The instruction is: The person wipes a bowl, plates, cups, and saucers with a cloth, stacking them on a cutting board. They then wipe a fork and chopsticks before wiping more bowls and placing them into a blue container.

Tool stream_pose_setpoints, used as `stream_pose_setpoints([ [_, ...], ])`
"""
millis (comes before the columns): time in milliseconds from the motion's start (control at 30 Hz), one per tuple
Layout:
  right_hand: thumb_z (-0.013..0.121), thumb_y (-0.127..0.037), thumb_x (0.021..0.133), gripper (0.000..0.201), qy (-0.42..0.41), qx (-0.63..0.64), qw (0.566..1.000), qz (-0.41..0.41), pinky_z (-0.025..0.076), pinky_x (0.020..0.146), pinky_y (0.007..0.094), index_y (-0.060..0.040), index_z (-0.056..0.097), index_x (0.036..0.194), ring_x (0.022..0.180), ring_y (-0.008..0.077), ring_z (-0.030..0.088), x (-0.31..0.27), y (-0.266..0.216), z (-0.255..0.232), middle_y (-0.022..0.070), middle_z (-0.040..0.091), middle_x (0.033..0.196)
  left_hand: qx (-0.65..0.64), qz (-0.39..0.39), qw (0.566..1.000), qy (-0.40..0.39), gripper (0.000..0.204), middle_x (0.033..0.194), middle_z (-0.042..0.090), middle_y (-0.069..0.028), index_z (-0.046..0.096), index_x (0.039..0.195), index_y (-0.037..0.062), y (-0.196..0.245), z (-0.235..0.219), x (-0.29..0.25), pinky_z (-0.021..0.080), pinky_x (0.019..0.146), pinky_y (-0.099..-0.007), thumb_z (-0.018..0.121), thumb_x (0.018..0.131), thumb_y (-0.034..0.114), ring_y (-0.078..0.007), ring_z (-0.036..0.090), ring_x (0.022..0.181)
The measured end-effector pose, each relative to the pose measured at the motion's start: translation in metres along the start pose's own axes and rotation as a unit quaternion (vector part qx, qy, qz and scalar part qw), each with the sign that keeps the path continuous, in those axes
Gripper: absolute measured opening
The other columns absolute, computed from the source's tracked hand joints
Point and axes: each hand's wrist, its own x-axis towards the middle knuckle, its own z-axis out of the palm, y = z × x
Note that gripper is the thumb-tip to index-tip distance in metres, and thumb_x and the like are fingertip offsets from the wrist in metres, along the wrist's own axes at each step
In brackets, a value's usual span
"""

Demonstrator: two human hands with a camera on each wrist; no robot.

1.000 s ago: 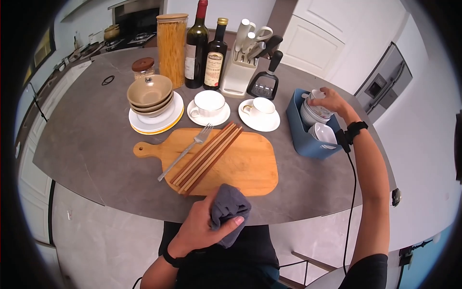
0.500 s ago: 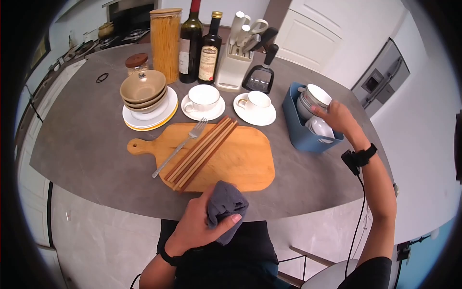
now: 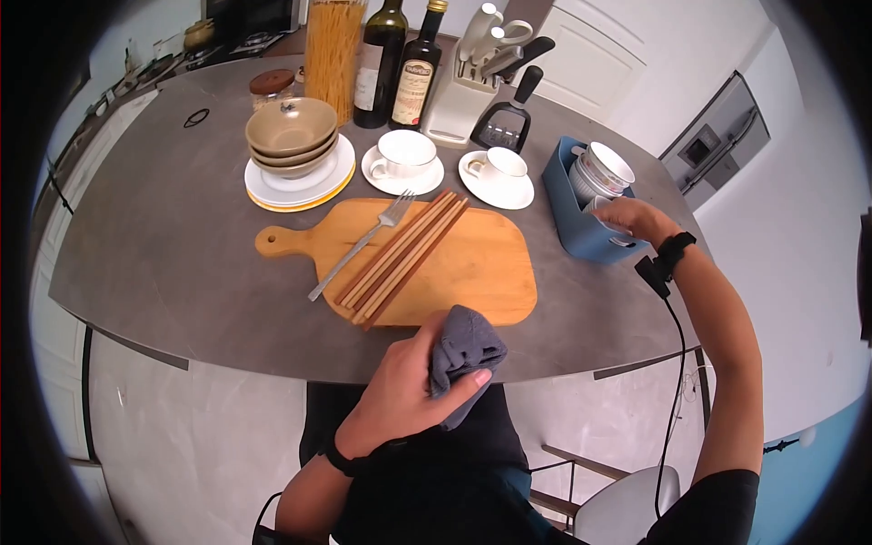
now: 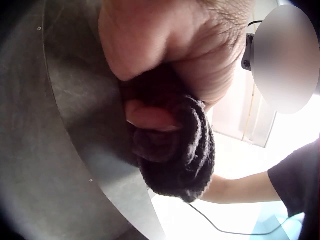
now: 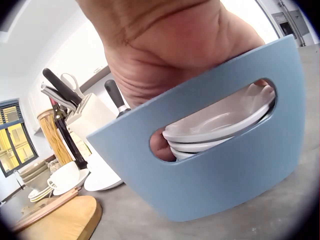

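Observation:
In the head view my left hand (image 3: pixel 395 400) grips a bunched grey cloth (image 3: pixel 465 350) at the table's front edge, thumb across it; the left wrist view shows fingers curled into the cloth (image 4: pixel 177 165). My right hand (image 3: pixel 636 218) reaches down into the front end of a blue basket (image 3: pixel 581 229), beside stacked white bowls (image 3: pixel 607 165). Through the basket's handle slot, in the right wrist view, fingers (image 5: pixel 161 145) lie against small stacked white dishes (image 5: pixel 215 126), with a fingertip at the far side too. The basket's wall hides most of that hand (image 5: pixel 175 50).
A cutting board (image 3: pixel 490 272) bears a fork (image 3: pixel 359 248) and several wooden sticks (image 3: pixel 404 259). Behind it stand brown bowls (image 3: pixel 291 127) on plates, two white cups (image 3: pixel 406 153) on saucers, bottles (image 3: pixel 413 86) and a knife block (image 3: pixel 454 109). A cable hangs from the right wrist.
My right hand has moved from the bowls at the basket's back to the small dishes in front. The left hand still grips the cloth, and the head view has shifted.

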Motion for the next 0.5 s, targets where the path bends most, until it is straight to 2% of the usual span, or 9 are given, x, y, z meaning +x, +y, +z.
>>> stream_pose_setpoints([
  [67, 0.079, -0.041, 0.085, 0.048, 0.024, 0.045, 0.999, -0.002, 0.057, 0.083, 0.0328, -0.0039, 0.074, 0.115, 0.095, 0.0192, 0.071, 0.027, 0.020, -0.003, 0.0076, 0.075, 0.113, -0.020, -0.027, 0.999, 0.003, 0.057, 0.105, 0.072, -0.0201, 0.054, 0.133, -0.0043, 0.003, 0.000, 0.000, 0.054, 0.090, -0.0388, 0.078, 0.089, 0.024, -0.0338, 0.073, 0.099],
  [100, 0.079, -0.041, 0.085, 0.048, 0.028, 0.040, 0.999, -0.005, 0.057, 0.083, 0.0328, -0.0039, 0.074, 0.115, 0.095, 0.0192, 0.071, 0.018, 0.013, -0.003, 0.0076, 0.075, 0.113, -0.022, -0.023, 0.999, 0.008, 0.057, 0.105, 0.072, -0.0201, 0.054, 0.133, -0.0043, 0.003, 0.000, 0.000, 0.054, 0.090, -0.0388, 0.078, 0.089, 0.024, -0.0338, 0.073, 0.099],
  [167, 0.079, -0.039, 0.085, 0.043, 0.007, 0.067, 0.998, -0.006, 0.057, 0.083, 0.0335, -0.0049, 0.075, 0.112, 0.094, 0.0187, 0.071, 0.000, 0.002, 0.001, 0.0071, 0.075, 0.111, -0.015, -0.005, 1.000, 0.010, 0.058, 0.104, 0.072, -0.0219, 0.054, 0.130, -0.0046, 0.001, -0.001, -0.001, 0.055, 0.088, -0.0407, 0.079, 0.089, 0.028, -0.0373, 0.073, 0.098],
  [300, 0.078, -0.035, 0.086, 0.039, -0.002, 0.070, 0.997, 0.032, 0.057, 0.084, 0.0342, -0.0031, 0.074, 0.109, 0.094, 0.0193, 0.071, 0.014, -0.004, 0.002, 0.0076, 0.076, 0.111, -0.023, -0.001, 1.000, 0.003, 0.057, 0.103, 0.072, -0.0234, 0.053, 0.128, -0.0052, 0.003, -0.003, -0.001, 0.055, 0.087, -0.0424, 0.078, 0.091, 0.029, -0.0404, 0.073, 0.097],
  [367, 0.074, -0.033, 0.085, 0.037, 0.027, -0.077, 0.996, 0.035, 0.055, 0.083, 0.0324, -0.0040, 0.074, 0.109, 0.089, 0.0175, 0.069, -0.010, -0.019, 0.002, 0.0079, 0.076, 0.102, -0.019, 0.010, 1.000, 0.010, 0.057, 0.103, 0.072, -0.0237, 0.053, 0.129, -0.0048, 0.000, -0.002, -0.002, 0.055, 0.087, -0.0426, 0.077, 0.091, 0.029, -0.0407, 0.073, 0.097],
  [400, 0.074, -0.033, 0.085, 0.037, 0.032, -0.076, 0.996, 0.037, 0.055, 0.083, 0.0324, -0.0040, 0.074, 0.109, 0.089, 0.0175, 0.069, -0.013, -0.013, 0.000, 0.0079, 0.076, 0.102, -0.016, 0.020, 1.000, 0.015, 0.056, 0.103, 0.072, -0.0240, 0.053, 0.129, -0.0044, 0.000, -0.001, -0.001, 0.056, 0.087, -0.0427, 0.077, 0.092, 0.030, -0.0410, 0.073, 0.097],
  [467, 0.075, -0.036, 0.083, 0.047, -0.005, -0.126, 0.978, -0.167, 0.054, 0.084, 0.0317, -0.0019, 0.071, 0.115, 0.092, 0.0173, 0.068, -0.006, 0.009, -0.009, 0.0089, 0.074, 0.106, -0.020, 0.025, 0.999, 0.016, 0.056, 0.104, 0.072, -0.0240, 0.053, 0.130, -0.0042, 0.003, -0.001, -0.002, 0.056, 0.087, -0.0428, 0.077, 0.092, 0.030, -0.0412, 0.073, 0.098],
  [500, 0.076, -0.040, 0.082, 0.049, 0.002, -0.148, 0.966, -0.213, 0.052, 0.087, 0.0308, -0.0036, 0.072, 0.115, 0.097, 0.0171, 0.067, 0.014, 0.027, -0.015, 0.0063, 0.073, 0.109, -0.023, 0.022, 0.999, 0.020, 0.056, 0.104, 0.072, -0.0241, 0.053, 0.130, -0.0041, 0.004, -0.002, -0.003, 0.056, 0.087, -0.0429, 0.077, 0.092, 0.029, -0.0414, 0.072, 0.098],
])
